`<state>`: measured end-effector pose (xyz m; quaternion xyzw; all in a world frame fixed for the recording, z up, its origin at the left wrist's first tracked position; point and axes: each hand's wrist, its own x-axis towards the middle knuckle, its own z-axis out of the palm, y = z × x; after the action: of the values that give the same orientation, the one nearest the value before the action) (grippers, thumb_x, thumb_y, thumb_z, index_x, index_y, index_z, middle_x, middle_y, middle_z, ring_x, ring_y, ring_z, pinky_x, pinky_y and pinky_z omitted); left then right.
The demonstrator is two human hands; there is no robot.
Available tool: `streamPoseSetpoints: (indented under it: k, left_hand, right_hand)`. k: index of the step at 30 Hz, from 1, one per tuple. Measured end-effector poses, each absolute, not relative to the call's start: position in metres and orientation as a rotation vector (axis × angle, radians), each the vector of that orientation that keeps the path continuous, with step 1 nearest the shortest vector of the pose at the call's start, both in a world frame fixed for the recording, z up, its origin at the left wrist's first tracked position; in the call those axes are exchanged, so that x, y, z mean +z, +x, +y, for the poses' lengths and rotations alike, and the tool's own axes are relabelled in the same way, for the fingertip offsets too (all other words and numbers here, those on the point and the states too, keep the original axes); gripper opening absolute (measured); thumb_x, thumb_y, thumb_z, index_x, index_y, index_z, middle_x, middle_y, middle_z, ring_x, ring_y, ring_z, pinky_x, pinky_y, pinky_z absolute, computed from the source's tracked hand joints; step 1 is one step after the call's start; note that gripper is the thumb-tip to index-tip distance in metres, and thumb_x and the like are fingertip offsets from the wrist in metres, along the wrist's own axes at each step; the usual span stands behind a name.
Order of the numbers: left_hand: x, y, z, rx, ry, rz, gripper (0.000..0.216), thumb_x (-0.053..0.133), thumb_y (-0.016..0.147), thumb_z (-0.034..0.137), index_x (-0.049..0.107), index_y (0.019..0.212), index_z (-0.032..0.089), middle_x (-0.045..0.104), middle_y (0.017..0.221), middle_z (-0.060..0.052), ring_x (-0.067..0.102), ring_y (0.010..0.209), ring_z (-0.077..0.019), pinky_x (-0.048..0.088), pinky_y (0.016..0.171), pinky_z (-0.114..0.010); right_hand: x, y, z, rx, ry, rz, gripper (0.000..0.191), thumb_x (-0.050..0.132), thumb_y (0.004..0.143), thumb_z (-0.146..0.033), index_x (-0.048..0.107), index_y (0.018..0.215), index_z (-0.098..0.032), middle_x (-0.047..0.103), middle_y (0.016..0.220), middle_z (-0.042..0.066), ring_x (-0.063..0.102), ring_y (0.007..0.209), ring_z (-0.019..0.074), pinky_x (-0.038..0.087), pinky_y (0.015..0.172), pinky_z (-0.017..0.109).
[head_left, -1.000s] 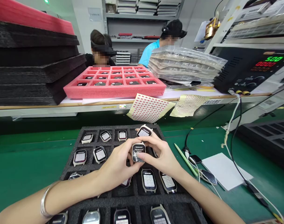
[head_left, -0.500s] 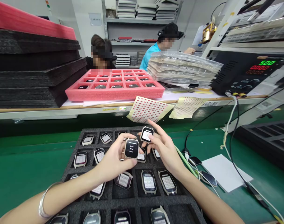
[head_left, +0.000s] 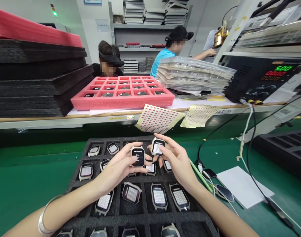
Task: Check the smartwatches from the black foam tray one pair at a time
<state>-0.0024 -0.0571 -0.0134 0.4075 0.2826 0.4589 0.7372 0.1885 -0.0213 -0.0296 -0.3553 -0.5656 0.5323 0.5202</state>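
Note:
My left hand (head_left: 118, 169) grips a smartwatch body with a dark lit screen (head_left: 137, 156), held upright above a black foam tray (head_left: 140, 214). Beside it my right hand (head_left: 177, 161) pinches a second watch body with a white screen (head_left: 157, 146). Both hands hover over the tray's far middle. The tray's pockets hold several more watch bodies, most showing white keypad screens, such as one near the front (head_left: 159, 196).
A pink foam tray (head_left: 123, 98) with small parts sits on the raised shelf, beside stacked black foam (head_left: 39, 82) and bagged trays (head_left: 195, 72). Red-dot sticker sheets (head_left: 159, 118) hang off the shelf edge. Cables (head_left: 246, 144), a white sheet (head_left: 244, 186) and a power supply (head_left: 266, 77) lie right. Two people work behind.
The left hand lifted its watch up and away from the right hand; that watch's screen went from a white text page to dark. The hands separated, each with its own watch.

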Motion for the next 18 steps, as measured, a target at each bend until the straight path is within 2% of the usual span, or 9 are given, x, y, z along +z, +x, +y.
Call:
streamPoseSetpoints:
  k: [4, 8, 12, 18]
  left_hand:
    - [-0.0196, -0.0010, -0.0568, 0.990, 1.022, 0.608, 0.029, 0.054, 0.088, 0.026, 0.048, 0.115, 0.016, 0.065, 0.091, -0.010, 0.064, 0.085, -0.0212, 0.053, 0.074, -0.036]
    - [-0.0228, 0.0005, -0.0579, 1.005, 1.116, 0.641, 0.042, 0.068, 0.076, 0.011, 0.048, 0.111, 0.020, 0.062, 0.089, -0.004, 0.060, 0.083, -0.0162, 0.053, 0.071, -0.028]
    - [-0.0219, 0.0003, -0.0591, 1.003, 1.128, 0.583, 0.043, 0.065, 0.076, 0.006, 0.047, 0.113, 0.020, 0.061, 0.095, -0.005, 0.060, 0.087, -0.0165, 0.053, 0.077, -0.032]
    - [-0.0192, 0.0010, -0.0603, 0.992, 1.105, 0.563, 0.033, 0.059, 0.085, 0.021, 0.048, 0.116, 0.019, 0.062, 0.093, -0.007, 0.061, 0.088, -0.0193, 0.054, 0.077, -0.036]
  right_hand:
    - [-0.0298, 0.1885, -0.0211, 1.290, -0.847, -1.381, 0.037, 0.060, 0.087, -0.027, 0.055, 0.122, -0.018, 0.068, 0.090, 0.007, 0.060, 0.057, 0.0134, 0.046, 0.041, 0.021]
    - [-0.0305, 0.1880, -0.0206, 1.295, -0.847, -1.393, 0.037, 0.060, 0.087, -0.028, 0.055, 0.122, -0.018, 0.067, 0.089, 0.007, 0.060, 0.057, 0.0137, 0.046, 0.041, 0.021]
    - [-0.0303, 0.1872, -0.0209, 1.292, -0.850, -1.391, 0.037, 0.061, 0.087, -0.029, 0.055, 0.122, -0.017, 0.066, 0.083, 0.006, 0.060, 0.056, 0.0140, 0.046, 0.041, 0.021]
    - [-0.0291, 0.1869, -0.0224, 1.295, -0.862, -1.402, 0.037, 0.060, 0.086, -0.029, 0.057, 0.121, -0.019, 0.063, 0.074, 0.002, 0.060, 0.056, 0.0149, 0.047, 0.042, 0.022]
